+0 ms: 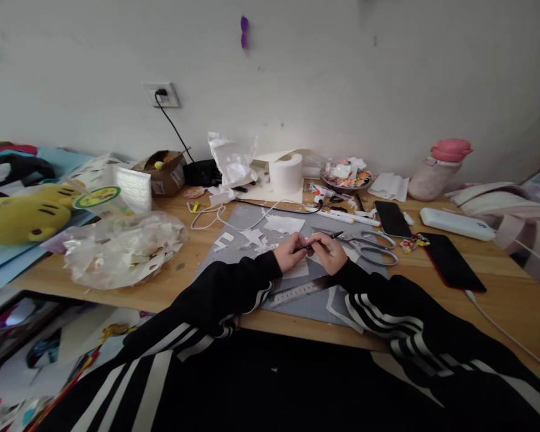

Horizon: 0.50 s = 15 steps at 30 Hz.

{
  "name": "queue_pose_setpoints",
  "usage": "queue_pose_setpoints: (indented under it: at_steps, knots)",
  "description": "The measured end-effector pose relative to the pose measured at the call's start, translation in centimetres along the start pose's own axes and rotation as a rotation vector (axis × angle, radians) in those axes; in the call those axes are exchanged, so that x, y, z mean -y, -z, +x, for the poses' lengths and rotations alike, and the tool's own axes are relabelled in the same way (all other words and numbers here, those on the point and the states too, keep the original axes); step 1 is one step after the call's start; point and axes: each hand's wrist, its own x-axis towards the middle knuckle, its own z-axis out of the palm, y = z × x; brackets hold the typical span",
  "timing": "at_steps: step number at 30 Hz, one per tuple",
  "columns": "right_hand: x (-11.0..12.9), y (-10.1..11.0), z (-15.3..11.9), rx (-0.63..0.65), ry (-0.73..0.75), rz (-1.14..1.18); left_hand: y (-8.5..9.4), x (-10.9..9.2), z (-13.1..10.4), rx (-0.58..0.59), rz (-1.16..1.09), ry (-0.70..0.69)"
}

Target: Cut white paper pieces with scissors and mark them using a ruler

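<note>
left hand (289,252) and right hand (327,252): both pinched shut on thin dark craft knife (323,242) | centre frame, above grey mat (247,219) | light, stiff, sharp-tipped; likely best gripped mid-barrel | scissors (369,246) just right

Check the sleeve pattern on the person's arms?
Black sleeves with white stripes running along them, clearest in the head view, the only one here.

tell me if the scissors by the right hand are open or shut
Shut, as far as shows: the scissors lie flat on the grey mat, handle loops side by side, blades together toward the right hand.
</note>
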Motion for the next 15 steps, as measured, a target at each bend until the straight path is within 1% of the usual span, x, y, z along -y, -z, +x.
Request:
queue_pose_setpoints:
  at_steps: [2, 4, 7, 10, 11, 13, 15]
  knots:
    - [0.3, 0.1, -0.2, 0.034, 0.009, -0.050, -0.2, 0.0, 0.0, 0.049, -0.028, 0.008]
    - [0.6, 0.2, -0.3, 0.047, 0.033, -0.070, -0.3, 0.0, 0.1, 0.067, -0.039, 0.002]
    - [0.9, 0.2, -0.3, 0.006, 0.110, -0.054, -0.3, -0.1, 0.5, 0.042, 0.043, -0.019]
    - [0.9, 0.3, -0.3, -0.040, 0.180, -0.042, 0.2, -0.6, 0.6, 0.003, 0.179, -0.021]
    - [0.9, 0.3, -0.3, -0.054, 0.168, -0.036, 0.5, -0.8, 0.5, -0.020, 0.222, -0.025]
    - [0.7, 0.2, -0.3, -0.111, 0.093, 0.013, 1.3, -1.1, 0.3, -0.094, 0.307, -0.035]
    - [0.3, 0.2, -0.2, -0.182, 0.011, 0.134, 2.2, -1.2, 0.2, -0.160, 0.331, -0.014]
